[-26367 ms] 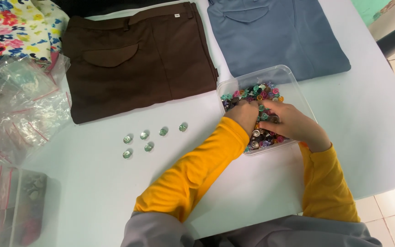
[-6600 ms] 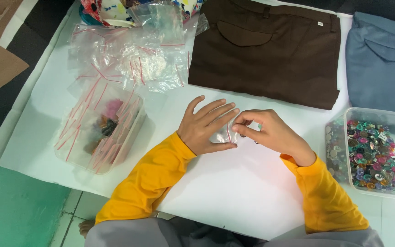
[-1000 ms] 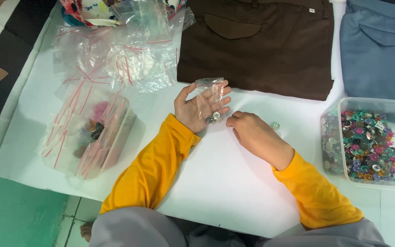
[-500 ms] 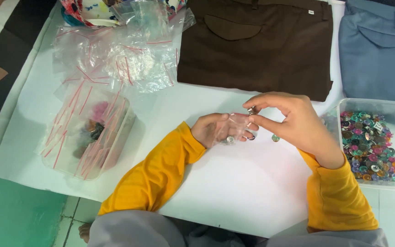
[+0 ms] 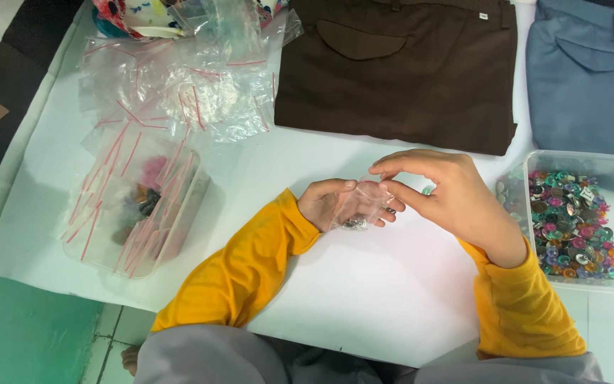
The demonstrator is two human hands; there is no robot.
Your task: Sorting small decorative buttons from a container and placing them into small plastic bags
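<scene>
Both your forearms, in yellow sleeves, reach forward over the white table [image 5: 364,299] and angle inward so the hands meet near its middle. Your left hand [image 5: 332,204] lies palm up, fingers loosely curled, cradling a small clear plastic zip bag [image 5: 362,206] that is crinkled and glossy, with a few small dark, shiny beads gathered at its lower edge. Your right hand [image 5: 449,195] arches over from the right, knuckles up, thumb and forefinger pinched together on the top edge of the bag while the other fingers stay half open; whether it also holds a bead between the fingertips cannot be told. The bag sits between the two hands, raised just above the table surface. Just beside your right wrist stands a clear rectangular plastic tub [image 5: 577,163] filled with small round faceted beads [image 5: 570,231] in green, pink, silver and gold. To your left sits another clear tub [image 5: 179,220] holding bags with red zip strips, and beyond it a loose heap of empty clear zip bags [image 5: 179,85]. At the far edge lie folded brown trousers [image 5: 399,71] of matte cloth and, to their right, folded blue-grey trousers [image 5: 588,71].
</scene>
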